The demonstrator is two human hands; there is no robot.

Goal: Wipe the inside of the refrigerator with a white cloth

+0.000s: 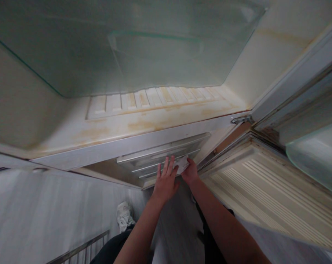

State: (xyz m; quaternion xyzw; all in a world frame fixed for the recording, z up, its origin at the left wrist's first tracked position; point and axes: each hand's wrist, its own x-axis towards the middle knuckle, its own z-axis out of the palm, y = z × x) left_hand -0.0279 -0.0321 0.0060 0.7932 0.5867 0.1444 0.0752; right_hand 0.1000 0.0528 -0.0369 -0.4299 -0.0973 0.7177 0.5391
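My left hand [166, 182] reaches into the lower compartment [105, 171] of an old refrigerator. Its fingers are spread against or just in front of a ridged, translucent panel [166, 150]; contact cannot be made out for sure. Beside it, my right hand [191, 173] is closed on a crumpled white cloth or tissue [181, 164]. The cloth lies near the panel, close to the left fingertips. The fingers of the right hand are partly hidden.
A frosted glass shelf [166, 62] hangs above a stained, ribbed refrigerator floor [138, 101]. The lower door [265, 190] stands open at the right, below a metal hinge [241, 119]. A white shoe [124, 216] and a metal rack [80, 249] are at lower left.
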